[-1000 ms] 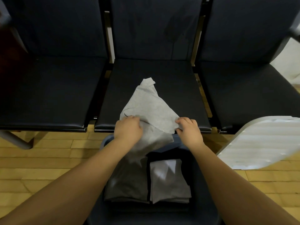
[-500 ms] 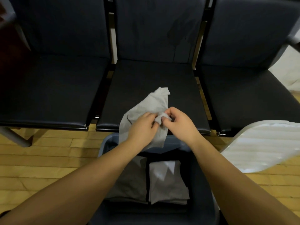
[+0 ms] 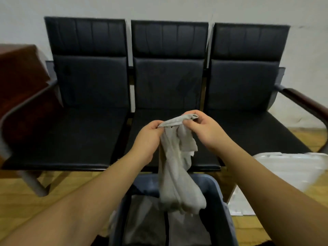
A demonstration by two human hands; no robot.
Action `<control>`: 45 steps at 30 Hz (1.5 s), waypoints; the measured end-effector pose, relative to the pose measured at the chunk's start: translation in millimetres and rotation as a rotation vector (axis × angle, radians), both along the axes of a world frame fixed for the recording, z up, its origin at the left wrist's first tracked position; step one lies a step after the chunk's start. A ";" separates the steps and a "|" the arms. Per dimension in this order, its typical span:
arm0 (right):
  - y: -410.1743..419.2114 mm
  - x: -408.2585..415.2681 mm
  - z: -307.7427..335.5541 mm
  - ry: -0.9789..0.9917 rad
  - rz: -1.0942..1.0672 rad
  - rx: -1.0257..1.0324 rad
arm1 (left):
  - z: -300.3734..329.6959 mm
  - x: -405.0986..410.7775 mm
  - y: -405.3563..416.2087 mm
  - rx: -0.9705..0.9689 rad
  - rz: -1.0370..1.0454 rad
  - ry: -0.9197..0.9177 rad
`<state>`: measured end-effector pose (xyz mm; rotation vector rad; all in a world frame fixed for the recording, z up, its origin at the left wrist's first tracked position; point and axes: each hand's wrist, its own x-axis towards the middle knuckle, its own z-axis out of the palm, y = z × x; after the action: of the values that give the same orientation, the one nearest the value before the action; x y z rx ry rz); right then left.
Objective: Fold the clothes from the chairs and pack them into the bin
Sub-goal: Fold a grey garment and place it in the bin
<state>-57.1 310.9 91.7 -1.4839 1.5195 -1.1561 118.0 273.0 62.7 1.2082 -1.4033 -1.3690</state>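
A light grey garment [image 3: 177, 174] hangs bunched in the air in front of the middle chair [image 3: 168, 89]. My left hand [image 3: 147, 139] grips its top edge on the left, and my right hand [image 3: 204, 130] pinches the same edge on the right. The garment's lower end dangles over the blue-grey bin [image 3: 225, 206] on the floor. Inside the bin lie two folded grey clothes [image 3: 145, 221] side by side. The seats of all three black chairs are bare.
A white bin lid [image 3: 287, 167] leans at the right beside the bin. A dark red-brown cabinet [image 3: 19, 82] stands at the far left. Chair armrests [image 3: 301, 102] jut out at both ends of the row. The floor is wooden [image 3: 16, 201].
Both hands have lifted the grey garment off the middle seat and gathered its top edge; it now hangs over the bin. The view has tilted up, showing the chair backs and wall.
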 end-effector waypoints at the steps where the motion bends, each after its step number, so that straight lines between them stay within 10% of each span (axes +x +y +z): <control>1: 4.2 1.5 13.7 -0.083 0.010 -0.009 | 18.7 -0.1 6.3 0.034 -0.016 0.066; 7: 36.0 2.4 87.2 -0.466 0.069 -0.004 | 106.7 2.5 43.5 0.134 -0.083 0.244; 13: 60.9 5.0 129.1 -0.550 0.099 -0.092 | 167.9 0.8 82.3 -0.300 -0.173 -0.206; 20: 91.2 16.3 145.5 0.108 -0.288 -0.292 | 198.3 4.8 99.7 -0.021 -0.121 0.110; 35: 113.9 23.7 142.6 0.110 -0.025 -0.120 | 197.6 1.4 111.0 -0.201 -0.323 0.052; 45: 98.0 -8.7 123.9 0.091 -0.251 -0.044 | 187.0 9.0 101.0 -0.099 -0.208 0.232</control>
<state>-65.9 408.8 215.5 -1.4202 1.7926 -1.2876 127.0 374.0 249.7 0.8287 -1.4407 -1.5092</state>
